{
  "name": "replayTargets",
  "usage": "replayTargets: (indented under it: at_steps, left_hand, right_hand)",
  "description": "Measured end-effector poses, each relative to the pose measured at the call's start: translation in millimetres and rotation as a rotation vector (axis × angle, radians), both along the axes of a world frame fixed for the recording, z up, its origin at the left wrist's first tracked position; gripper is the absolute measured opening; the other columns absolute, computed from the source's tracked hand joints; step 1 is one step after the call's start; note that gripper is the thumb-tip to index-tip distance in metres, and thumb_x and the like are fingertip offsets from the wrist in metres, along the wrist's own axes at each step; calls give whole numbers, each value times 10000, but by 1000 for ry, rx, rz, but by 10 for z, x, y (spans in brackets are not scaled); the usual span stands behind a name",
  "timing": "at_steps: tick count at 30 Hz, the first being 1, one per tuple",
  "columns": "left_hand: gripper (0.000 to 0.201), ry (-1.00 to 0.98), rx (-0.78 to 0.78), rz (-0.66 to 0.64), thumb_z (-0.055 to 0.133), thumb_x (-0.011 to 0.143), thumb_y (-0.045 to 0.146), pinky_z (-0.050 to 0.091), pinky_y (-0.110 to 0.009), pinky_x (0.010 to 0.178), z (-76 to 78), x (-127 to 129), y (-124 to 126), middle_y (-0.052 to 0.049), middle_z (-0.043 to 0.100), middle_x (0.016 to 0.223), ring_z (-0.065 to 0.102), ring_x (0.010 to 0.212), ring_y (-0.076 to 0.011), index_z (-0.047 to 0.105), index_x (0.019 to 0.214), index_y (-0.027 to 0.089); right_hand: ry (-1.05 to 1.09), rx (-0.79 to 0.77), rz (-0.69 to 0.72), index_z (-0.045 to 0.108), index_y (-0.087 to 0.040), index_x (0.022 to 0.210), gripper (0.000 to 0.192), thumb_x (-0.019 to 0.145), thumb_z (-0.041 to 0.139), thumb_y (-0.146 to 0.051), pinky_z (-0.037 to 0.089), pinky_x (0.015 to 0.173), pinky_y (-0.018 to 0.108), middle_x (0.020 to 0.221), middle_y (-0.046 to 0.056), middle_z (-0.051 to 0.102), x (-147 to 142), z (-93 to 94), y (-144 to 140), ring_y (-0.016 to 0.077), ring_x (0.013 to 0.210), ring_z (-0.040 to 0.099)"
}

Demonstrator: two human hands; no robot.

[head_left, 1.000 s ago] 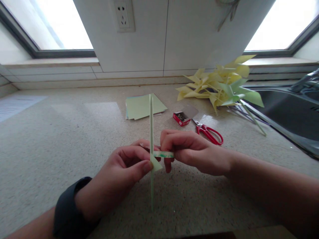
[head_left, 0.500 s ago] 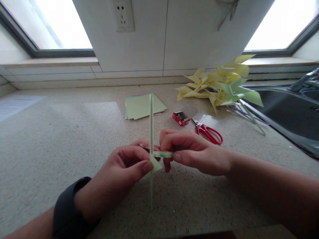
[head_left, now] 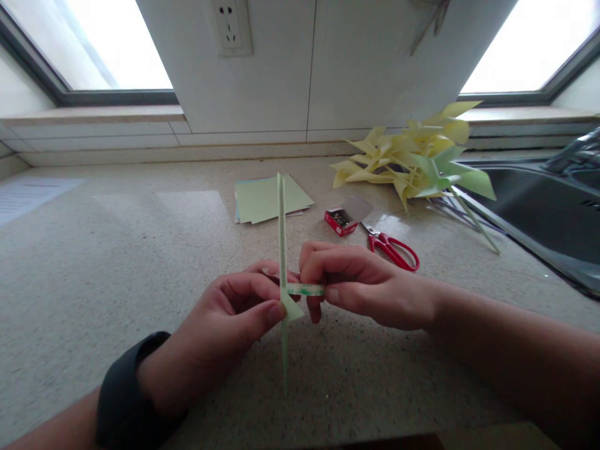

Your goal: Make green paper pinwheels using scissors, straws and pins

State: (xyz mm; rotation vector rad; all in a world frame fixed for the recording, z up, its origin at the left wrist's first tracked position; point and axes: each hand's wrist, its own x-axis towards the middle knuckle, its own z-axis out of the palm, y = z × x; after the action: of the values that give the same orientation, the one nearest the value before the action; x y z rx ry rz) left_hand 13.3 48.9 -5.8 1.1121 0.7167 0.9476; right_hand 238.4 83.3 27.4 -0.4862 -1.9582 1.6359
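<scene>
Head view shows your left hand (head_left: 234,306) pinching pale green paper (head_left: 282,256) upright over the worktop (head_left: 140,262), while your right hand (head_left: 359,281) grips a narrow green-marked band (head_left: 307,290) just beside it; red-handled scissors (head_left: 384,241) lie beyond.

Broad, smooth black left wristband (head_left: 129,389)

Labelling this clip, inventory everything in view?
held paper: 1, green, front centre
tape-like roll: 1, whitish-green, beside held paper
paper stack: 1, green-topped, centre
box: 1, red, centre-right
scissors: 1, red-handled, beside box
pinwheels: several, yellow/green, back right
sink: 1, grey, far right
faucet: 1, grey, far right
printed sheet: 1, white, far left
wall: 1, white, back
socket: 1, white, on wall
windows: 2, dark-framed, top corners
cord: 1, greyish, top right
counter: 1, beige, underneath
wristband: 1, black, lower left
left hand: 1, bare, holding held paper
right hand: 1, bare, holding roll
</scene>
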Motion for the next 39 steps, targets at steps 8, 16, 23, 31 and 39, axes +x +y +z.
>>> replayTargets:
  at_steps: [8, 16, 23, 31, 39]
  left_hand:
    - [145, -8, 24, -23, 830, 794, 378, 449, -298, 875, -2, -8, 6, -17, 615, 967, 576, 938, -194, 787, 738, 251]
    - [100, -31, 40, -47, 804, 828, 341, 462, -281, 863, -32, -26, 12, -8, 611, 988, 581, 948, -183, 786, 772, 260]
    - [92, -45, 55, -62, 784, 851, 323, 474, -311, 912, 6, -2, -1, -22, 646, 1030, 619, 985, -201, 795, 801, 247]
    - [109, -28, 48, -51, 784, 846, 350, 487, -344, 911, -21, -7, 8, -32, 645, 1016, 621, 969, -221, 797, 811, 247]
    - [138, -7, 45, -62, 793, 833, 358, 480, -353, 902, 13, -4, 12, -29, 630, 995, 619, 995, -242, 783, 757, 243]
  right_hand:
    - [-3, 11, 4, 619, -154, 885, 110, 898, 521, -106, 527, 780, 298, 945, 26, 516, 2, 12, 2, 140, 884, 561]
    - [-25, 16, -19, 622, -154, 870, 165, 856, 515, -29, 503, 798, 286, 933, 9, 530, -1, -8, 1, 125, 873, 574]
    - [-2, -51, -14, 614, -162, 856, 153, 824, 508, -56, 490, 830, 328, 927, 19, 573, 5, 3, -13, 154, 897, 593]
    - [2, -63, -29, 629, -156, 869, 84, 854, 552, -187, 484, 823, 342, 910, 33, 578, 5, 5, -11, 176, 899, 583]
    - [26, -34, -10, 642, -145, 848, 109, 842, 538, -116, 511, 801, 315, 916, 20, 542, 0, 18, 1, 146, 864, 586]
